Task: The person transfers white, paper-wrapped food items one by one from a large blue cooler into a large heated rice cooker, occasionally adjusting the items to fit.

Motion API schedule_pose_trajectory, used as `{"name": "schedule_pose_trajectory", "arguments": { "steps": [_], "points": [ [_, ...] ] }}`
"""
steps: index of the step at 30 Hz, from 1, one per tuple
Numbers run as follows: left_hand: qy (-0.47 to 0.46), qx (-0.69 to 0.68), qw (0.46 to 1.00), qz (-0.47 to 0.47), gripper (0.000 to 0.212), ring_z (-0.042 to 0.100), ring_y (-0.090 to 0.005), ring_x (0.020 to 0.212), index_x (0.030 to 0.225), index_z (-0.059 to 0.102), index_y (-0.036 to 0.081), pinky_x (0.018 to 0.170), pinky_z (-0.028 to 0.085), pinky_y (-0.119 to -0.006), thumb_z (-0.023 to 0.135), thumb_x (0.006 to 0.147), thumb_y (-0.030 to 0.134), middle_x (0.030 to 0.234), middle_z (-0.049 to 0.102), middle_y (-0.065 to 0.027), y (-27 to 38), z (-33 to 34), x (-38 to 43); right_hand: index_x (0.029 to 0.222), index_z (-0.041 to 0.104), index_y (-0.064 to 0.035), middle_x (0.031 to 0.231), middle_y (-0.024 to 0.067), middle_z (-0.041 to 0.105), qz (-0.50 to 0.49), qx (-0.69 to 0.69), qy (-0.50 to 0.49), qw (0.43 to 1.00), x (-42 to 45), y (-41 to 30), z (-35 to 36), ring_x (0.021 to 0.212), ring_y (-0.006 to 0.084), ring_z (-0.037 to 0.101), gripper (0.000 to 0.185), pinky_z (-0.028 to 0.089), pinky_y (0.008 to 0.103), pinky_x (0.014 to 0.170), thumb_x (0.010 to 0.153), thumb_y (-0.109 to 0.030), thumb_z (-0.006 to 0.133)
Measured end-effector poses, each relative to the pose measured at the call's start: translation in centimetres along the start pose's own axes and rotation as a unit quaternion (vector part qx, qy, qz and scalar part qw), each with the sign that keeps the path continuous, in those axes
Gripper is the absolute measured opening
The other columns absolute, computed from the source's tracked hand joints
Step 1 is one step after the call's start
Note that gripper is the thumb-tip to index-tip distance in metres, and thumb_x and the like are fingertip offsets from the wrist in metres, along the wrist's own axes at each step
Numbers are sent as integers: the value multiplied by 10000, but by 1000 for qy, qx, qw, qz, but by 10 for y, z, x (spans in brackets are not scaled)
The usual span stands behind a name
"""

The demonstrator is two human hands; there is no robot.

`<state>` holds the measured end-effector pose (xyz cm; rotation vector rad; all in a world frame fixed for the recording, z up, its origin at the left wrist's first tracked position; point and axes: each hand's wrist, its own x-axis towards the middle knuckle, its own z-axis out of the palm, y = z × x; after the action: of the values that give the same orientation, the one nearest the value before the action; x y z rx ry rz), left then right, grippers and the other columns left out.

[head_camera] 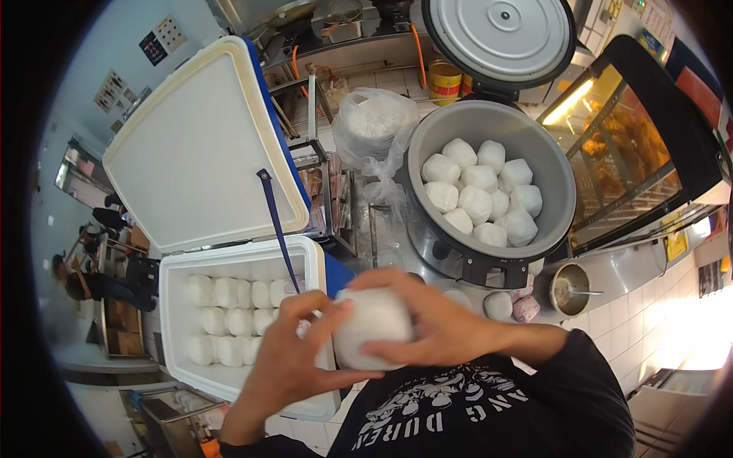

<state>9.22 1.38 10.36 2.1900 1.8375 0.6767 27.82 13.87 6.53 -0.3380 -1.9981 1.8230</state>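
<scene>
A white wrapped bundle [372,332], slightly blurred, is up close in front of my chest. My right hand [441,323] grips its right side, thumb below and fingers over the top. Against its left side lie the fingertips and thumb of my left hand [300,346]. Below and left, an open cooler box [174,303] holds rows of similar white bundles [240,320], partly hidden by my left arm. On the right, a large round cooker pot [421,154] with its lid [504,40] raised contains a heap of white bundles [475,203].
A tied clear plastic bag [375,126] of white items stands left of the pot. A metal bowl [570,289] and loose wrapped bundles [498,306] sit in front of it. A lit food display case [624,149] borders the right. A person [103,280] is at far left.
</scene>
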Motion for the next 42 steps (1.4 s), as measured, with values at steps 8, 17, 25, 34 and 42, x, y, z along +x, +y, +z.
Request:
{"name": "schedule_pose_trajectory", "arguments": {
  "steps": [8, 17, 25, 34, 42],
  "points": [
    [149, -49, 982, -108, 320, 579, -228, 832, 990, 608, 20, 674, 479, -335, 768, 727, 109, 994, 575, -102, -119, 19, -33, 1178, 481, -65, 1012, 135, 575, 242, -453, 70, 855, -3, 10, -210, 938, 207, 563, 547, 469, 319, 804, 731, -182, 774],
    [116, -92, 985, -92, 159, 591, -253, 798, 906, 604, -7, 687, 482, -322, 683, 823, 103, 932, 558, -106, -129, 32, -26, 1192, 395, -81, 1069, 134, 530, 452, -193, 107, 864, -10, 154, -286, 1009, 237, 550, 539, 493, 358, 853, 796, -115, 759],
    [156, -65, 977, -130, 164, 569, -191, 784, 904, 619, 31, 649, 464, -295, 713, 787, 98, 940, 568, -70, -123, 11, -34, 1204, 360, -54, 1077, 173, 546, 395, -352, 29, 848, 1, 140, -275, 1034, 258, 569, 483, 490, 375, 846, 929, -378, 590],
    [145, -66, 974, -163, 152, 567, -204, 794, 900, 607, 32, 658, 467, -308, 696, 799, 101, 927, 551, -72, -127, 8, -38, 1218, 488, -27, 1020, 190, 625, 423, -514, -26, 745, 21, 119, -255, 847, 284, 649, 568, 541, 389, 730, 844, -412, 672],
    [132, -70, 977, -154, 168, 577, -243, 813, 896, 598, 28, 703, 474, -339, 701, 791, 108, 932, 549, -85, -131, 12, -40, 1216, 474, -27, 1078, 122, 551, 464, -137, 152, 862, 5, 103, -287, 982, 221, 594, 396, 569, 341, 724, 851, -147, 569]
  ]
}}
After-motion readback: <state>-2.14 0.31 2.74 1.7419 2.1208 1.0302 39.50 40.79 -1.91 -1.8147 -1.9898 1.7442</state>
